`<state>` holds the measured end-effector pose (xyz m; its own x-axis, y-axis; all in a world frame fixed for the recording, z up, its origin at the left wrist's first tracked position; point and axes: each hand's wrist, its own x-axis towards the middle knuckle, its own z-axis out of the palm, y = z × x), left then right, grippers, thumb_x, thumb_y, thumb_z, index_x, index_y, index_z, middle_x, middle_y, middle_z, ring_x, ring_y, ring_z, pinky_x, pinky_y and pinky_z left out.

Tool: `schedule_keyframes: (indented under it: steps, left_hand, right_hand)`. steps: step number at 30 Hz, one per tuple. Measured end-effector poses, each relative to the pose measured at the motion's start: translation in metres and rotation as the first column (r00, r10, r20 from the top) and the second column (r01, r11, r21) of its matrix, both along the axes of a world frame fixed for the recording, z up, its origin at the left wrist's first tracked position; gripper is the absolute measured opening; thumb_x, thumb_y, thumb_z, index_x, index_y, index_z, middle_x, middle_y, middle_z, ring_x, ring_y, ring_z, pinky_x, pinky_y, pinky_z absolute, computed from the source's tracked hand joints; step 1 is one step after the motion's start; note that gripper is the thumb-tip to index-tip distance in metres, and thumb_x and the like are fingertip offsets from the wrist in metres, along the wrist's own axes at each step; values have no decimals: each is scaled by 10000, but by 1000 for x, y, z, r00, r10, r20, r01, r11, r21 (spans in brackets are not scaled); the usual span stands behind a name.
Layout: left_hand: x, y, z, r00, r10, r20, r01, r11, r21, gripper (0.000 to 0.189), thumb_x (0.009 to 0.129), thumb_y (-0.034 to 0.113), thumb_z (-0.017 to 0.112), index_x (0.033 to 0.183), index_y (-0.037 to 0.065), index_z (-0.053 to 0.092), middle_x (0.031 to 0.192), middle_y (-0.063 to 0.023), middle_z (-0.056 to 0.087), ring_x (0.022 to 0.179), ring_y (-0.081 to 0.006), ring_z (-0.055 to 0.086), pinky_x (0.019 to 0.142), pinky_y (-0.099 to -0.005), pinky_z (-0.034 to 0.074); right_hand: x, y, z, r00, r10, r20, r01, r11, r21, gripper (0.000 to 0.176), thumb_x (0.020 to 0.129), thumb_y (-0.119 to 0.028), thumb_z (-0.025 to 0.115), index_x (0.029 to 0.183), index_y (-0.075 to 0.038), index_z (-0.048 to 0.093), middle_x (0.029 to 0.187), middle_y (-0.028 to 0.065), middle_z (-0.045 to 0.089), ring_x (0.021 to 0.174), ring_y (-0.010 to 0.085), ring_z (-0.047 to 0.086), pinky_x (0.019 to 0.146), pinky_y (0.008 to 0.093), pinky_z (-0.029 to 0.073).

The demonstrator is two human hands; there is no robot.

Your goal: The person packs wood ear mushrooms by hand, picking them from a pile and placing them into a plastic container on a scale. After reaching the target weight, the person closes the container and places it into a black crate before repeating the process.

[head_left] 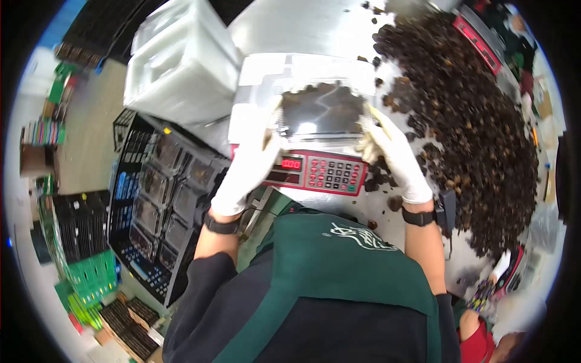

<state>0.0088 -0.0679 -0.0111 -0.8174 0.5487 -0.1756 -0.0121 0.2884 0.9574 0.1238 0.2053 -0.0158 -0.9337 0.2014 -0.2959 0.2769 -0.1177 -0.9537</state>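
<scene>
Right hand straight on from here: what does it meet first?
Most likely the clear container; the right hand is at its side, though blur hides the exact contact.

The table (266, 30) holds a scale (331, 174) and dark pieces (478, 121).

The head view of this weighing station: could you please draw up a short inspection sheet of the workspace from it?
Surface: shiny metal table, with dark pieces strewn on it.
Job's things: clear container with dark contents, over the scale; whether it touches the scale cannot be told.
Clutter: large heap of dark pieces at right; white stack at left; black crate of containers below it.
Hands: white-gloved left hand and right hand grip the container's opposite sides.
Cables: nothing seen for certain.
Surroundings: green crates; another person's red garment.
</scene>
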Motion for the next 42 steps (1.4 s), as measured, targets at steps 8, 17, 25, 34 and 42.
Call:
schedule_keyframes:
  steps: [8,17,25,34,42]
  left_hand:
    - [19,-2,-17,962,44,268,-148,912,381,705,948,22,571,1573,76,248,815,-61,632,669,-115,608,644,-251,524]
    - [55,-94,34,908,292,301,-406,794,452,692,869,81,702,1479,-19,389,880,-55,636,677,-122,621,648,-252,524]
    - [-18,-312,-28,814,437,383,-555,780,290,672,944,260,666,1496,-2,387,1055,-40,655,830,-121,610,710,-261,504]
    - [-40,-242,-40,892,127,-434,-449,370,-813,716,878,194,701,1488,-11,387,1375,-225,549,1279,-340,534,1091,-394,421]
    - [-131,-109,106,558,-164,-814,-307,870,-386,301,982,77,596,1266,-21,611,1238,-171,652,1163,-242,603,1041,-345,430]
  right_hand:
    - [7,-7,-8,994,-18,-104,16,1000,-18,650,999,-153,567,1551,19,269,821,36,659,587,61,527,591,180,443]
    - [11,-89,61,982,175,-64,-174,984,18,731,914,-24,538,1567,4,211,843,73,668,663,126,606,705,258,516]
    - [8,-87,51,908,416,-35,-414,909,53,630,925,-10,532,1524,5,335,1016,86,682,841,110,611,822,257,507]
    - [67,-27,21,987,87,134,-100,991,89,515,963,-49,531,1469,-7,442,970,65,675,827,91,589,812,246,488]
    - [159,40,-1,910,-409,60,358,852,382,375,1010,-120,531,1374,-33,565,914,25,681,764,67,582,723,225,487]
